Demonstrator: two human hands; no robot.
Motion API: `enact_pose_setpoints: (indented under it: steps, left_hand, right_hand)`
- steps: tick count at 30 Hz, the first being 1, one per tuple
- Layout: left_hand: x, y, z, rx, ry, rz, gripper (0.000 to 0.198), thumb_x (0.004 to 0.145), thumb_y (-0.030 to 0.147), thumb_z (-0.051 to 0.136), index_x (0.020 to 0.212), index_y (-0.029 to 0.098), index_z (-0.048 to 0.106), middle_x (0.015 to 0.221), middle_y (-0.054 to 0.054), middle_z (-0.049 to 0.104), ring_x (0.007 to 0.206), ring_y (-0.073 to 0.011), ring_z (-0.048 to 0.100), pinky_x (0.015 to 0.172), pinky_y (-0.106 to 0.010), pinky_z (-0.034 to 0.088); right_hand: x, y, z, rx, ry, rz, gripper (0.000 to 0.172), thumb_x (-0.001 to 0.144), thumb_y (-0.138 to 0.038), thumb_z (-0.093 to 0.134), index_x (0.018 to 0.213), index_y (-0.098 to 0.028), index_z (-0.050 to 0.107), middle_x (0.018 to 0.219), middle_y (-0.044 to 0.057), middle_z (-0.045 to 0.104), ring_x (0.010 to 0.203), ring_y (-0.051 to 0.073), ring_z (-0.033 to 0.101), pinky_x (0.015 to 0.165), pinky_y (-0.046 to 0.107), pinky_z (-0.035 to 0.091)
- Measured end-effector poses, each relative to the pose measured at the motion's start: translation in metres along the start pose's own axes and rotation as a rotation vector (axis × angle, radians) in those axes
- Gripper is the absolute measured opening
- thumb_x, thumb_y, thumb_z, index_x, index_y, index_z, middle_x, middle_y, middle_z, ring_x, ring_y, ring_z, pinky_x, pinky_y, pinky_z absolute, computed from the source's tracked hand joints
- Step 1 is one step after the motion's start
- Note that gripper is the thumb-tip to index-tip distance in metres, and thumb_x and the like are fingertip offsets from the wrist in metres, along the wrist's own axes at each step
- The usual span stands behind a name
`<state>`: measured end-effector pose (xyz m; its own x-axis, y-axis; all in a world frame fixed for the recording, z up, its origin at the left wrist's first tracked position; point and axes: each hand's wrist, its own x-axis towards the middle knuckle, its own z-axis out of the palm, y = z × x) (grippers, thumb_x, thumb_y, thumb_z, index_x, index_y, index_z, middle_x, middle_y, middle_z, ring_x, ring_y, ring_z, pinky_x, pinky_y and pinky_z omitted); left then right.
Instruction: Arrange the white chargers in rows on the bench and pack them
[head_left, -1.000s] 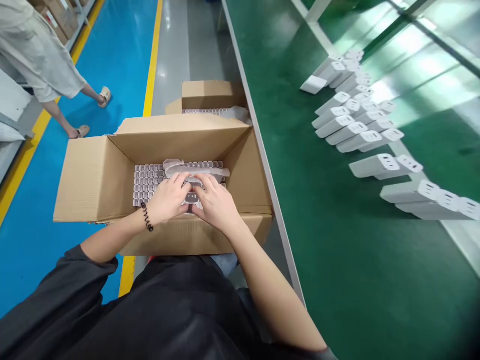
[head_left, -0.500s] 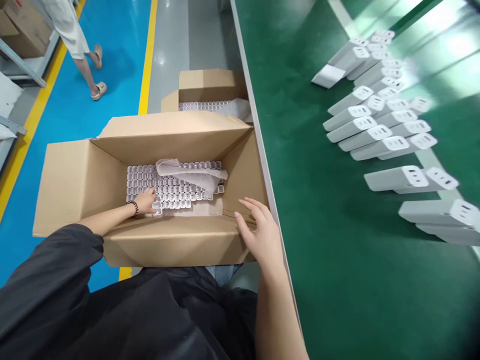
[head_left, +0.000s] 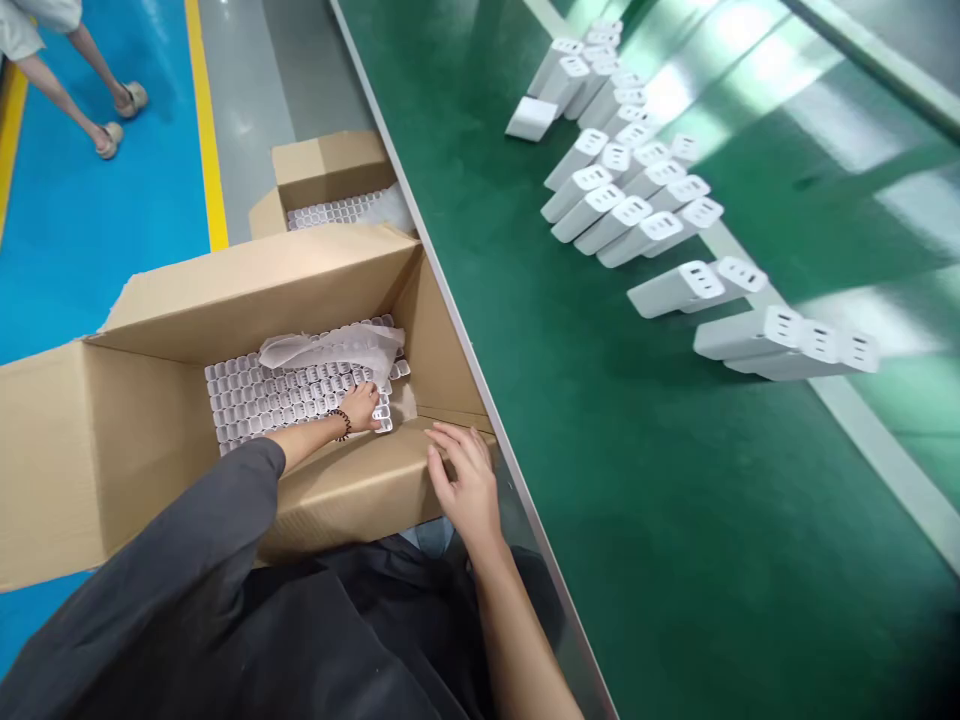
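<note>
My left hand (head_left: 360, 408) is down inside an open cardboard box (head_left: 405, 470), its fingers bent around a few white chargers (head_left: 383, 412) at the near right of the packed rows. Its fingertips are partly hidden. Several rows of chargers stand on end in the box, and a crumpled white packing sheet (head_left: 334, 348) lies across them. My right hand (head_left: 466, 480) is open, fingers spread, at the box's near right corner, holding nothing.
Right of the box runs a green conveyor belt (head_left: 600, 480) with a metal edge. White chargers (head_left: 630, 213) stand on it in groups. A second cardboard box (head_left: 330, 160) sits beyond. A person's legs (head_left: 67, 90) are on the blue floor at upper left.
My left hand has moved right along the near side of the rows. My right hand stays open by the corner. The view has turned, and the person at upper left has walked on.
</note>
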<state>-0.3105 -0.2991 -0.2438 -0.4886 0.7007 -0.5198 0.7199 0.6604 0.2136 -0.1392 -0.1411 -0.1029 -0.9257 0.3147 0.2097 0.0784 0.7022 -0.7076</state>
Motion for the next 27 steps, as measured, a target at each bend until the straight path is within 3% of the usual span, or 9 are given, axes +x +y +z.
enact_pose_setpoints:
  steps: [4, 10, 19, 23, 27]
  left_hand:
    - [0.015, 0.007, 0.009, 0.032, 0.010, 0.036, 0.045, 0.091, 0.044, 0.064, 0.125, 0.015, 0.057, 0.139, -0.013, 0.050, 0.128, -0.0303, 0.048, 0.107, -0.053, 0.041]
    - [0.007, 0.002, 0.018, 0.078, 0.006, 0.025, 0.046, 0.091, 0.042, 0.065, 0.127, 0.015, 0.057, 0.142, -0.013, 0.048, 0.131, -0.0311, 0.046, 0.108, -0.054, 0.041]
    - [0.007, 0.010, 0.009, 0.062, -0.048, 0.041, 0.046, 0.091, 0.038, 0.066, 0.129, 0.015, 0.056, 0.149, -0.013, 0.043, 0.137, -0.0322, 0.041, 0.114, -0.056, 0.035]
    - [0.009, 0.012, -0.003, 0.015, -0.106, -0.114, 0.045, 0.091, 0.043, 0.064, 0.125, 0.015, 0.059, 0.143, -0.013, 0.049, 0.134, -0.0310, 0.044, 0.112, -0.055, 0.037]
    - [0.015, 0.010, -0.016, -0.070, -0.247, -0.356, 0.043, 0.094, 0.051, 0.059, 0.116, 0.015, 0.062, 0.126, -0.011, 0.061, 0.114, -0.0249, 0.059, 0.098, -0.047, 0.050]
  right_hand:
    - [0.002, -0.001, 0.002, -0.030, 0.006, -0.015, 0.027, 0.095, -0.020, 0.047, 0.111, -0.024, 0.068, 0.113, 0.010, 0.072, 0.107, 0.025, 0.068, 0.105, 0.054, 0.048]
    - [0.003, -0.001, 0.004, -0.078, 0.004, -0.025, 0.027, 0.093, -0.016, 0.047, 0.109, -0.023, 0.068, 0.113, 0.008, 0.073, 0.105, 0.023, 0.068, 0.106, 0.050, 0.047]
    - [0.003, -0.001, 0.007, -0.110, 0.013, -0.024, 0.024, 0.093, -0.014, 0.048, 0.105, -0.022, 0.068, 0.112, 0.006, 0.074, 0.103, 0.021, 0.068, 0.107, 0.045, 0.042]
    - [0.002, 0.002, 0.010, -0.102, 0.029, -0.038, 0.024, 0.093, -0.015, 0.049, 0.105, -0.021, 0.068, 0.111, 0.005, 0.074, 0.102, 0.020, 0.067, 0.108, 0.042, 0.039]
    - [0.003, 0.005, 0.013, -0.081, 0.055, -0.064, 0.024, 0.093, -0.014, 0.050, 0.106, -0.023, 0.068, 0.110, 0.004, 0.074, 0.101, 0.018, 0.066, 0.109, 0.040, 0.037]
